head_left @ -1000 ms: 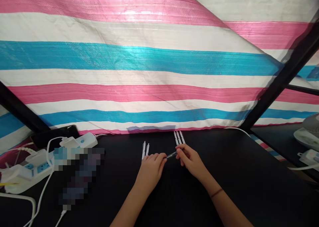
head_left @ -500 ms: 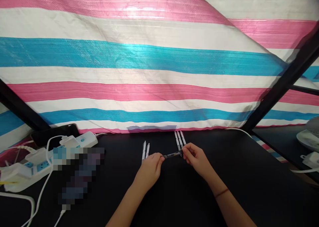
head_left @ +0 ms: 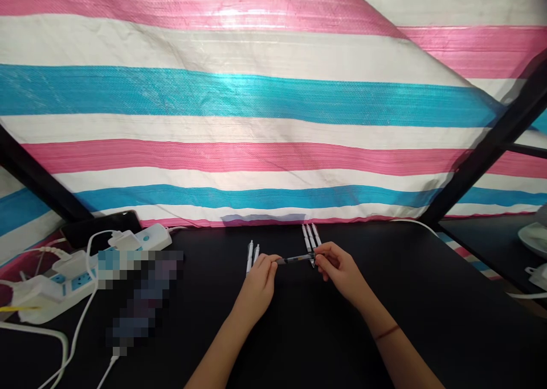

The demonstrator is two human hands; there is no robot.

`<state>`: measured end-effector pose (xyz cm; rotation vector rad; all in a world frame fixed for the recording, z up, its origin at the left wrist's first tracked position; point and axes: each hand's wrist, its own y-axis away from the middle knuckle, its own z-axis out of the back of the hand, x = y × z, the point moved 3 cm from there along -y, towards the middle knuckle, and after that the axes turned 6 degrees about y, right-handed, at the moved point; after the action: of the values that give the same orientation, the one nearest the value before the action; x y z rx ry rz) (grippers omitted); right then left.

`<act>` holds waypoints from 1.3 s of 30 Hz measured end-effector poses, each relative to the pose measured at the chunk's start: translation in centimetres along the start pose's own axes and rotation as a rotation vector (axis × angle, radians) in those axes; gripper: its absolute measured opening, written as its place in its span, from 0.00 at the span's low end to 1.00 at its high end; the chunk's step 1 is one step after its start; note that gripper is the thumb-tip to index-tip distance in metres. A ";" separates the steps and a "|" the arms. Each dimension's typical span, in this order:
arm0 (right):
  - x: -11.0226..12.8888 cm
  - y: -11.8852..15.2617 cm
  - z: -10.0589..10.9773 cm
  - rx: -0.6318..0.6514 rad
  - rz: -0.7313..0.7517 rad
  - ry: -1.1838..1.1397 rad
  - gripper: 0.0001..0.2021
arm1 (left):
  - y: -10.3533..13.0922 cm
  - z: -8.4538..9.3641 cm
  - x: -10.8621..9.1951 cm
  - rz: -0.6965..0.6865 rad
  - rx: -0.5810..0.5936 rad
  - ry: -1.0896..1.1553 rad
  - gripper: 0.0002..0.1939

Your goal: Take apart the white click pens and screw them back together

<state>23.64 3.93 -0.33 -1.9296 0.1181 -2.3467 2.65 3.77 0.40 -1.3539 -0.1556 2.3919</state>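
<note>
Holding a slim, dark, partly see-through pen [head_left: 296,258] stretched between both hands, almost level across the gap! Pinching one end narrowly in the left hand [head_left: 258,278], pinching the other end just as narrowly in the right hand [head_left: 337,266]. Being in the middle of a two-handed handling step, judging by those opposed pinches. Calling, probably, for a light, even grip at both ends, and for care around the neighbours: having two slim white pens [head_left: 250,255] lying just beyond the left hand, and three parallel white pens [head_left: 311,238] lying just beyond the right hand. Not making clear any contact with that trio.

Working over a smooth black tabletop [head_left: 294,332], spreading out around both hands. Facing a pink, white and blue striped plastic sheet [head_left: 256,104], hanging beyond both hands and filling most of the view. Well left of the left hand, finding a long white power strip with blue sockets [head_left: 156,238], bearing white plugs [head_left: 123,240]. Well right of the right hand, spotting a slanting black bar [head_left: 482,152] and, past it, a pale dish-like thing [head_left: 534,240].
</note>
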 end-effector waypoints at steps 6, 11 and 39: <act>-0.7 -0.2 0.5 -0.078 -0.115 0.055 0.20 | -0.1 0.4 0.5 0.004 -0.046 0.023 0.16; -0.7 -0.3 0.6 -0.084 -0.089 0.005 0.18 | -0.1 0.4 0.6 0.012 -0.052 0.035 0.17; -0.4 -0.2 0.6 -0.096 -0.144 0.008 0.19 | -0.2 0.7 1.5 0.151 -0.129 0.185 0.16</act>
<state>24.32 4.15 -0.60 -2.0373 0.0967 -2.4825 1.42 4.56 -0.39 -1.6935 -0.1637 2.3962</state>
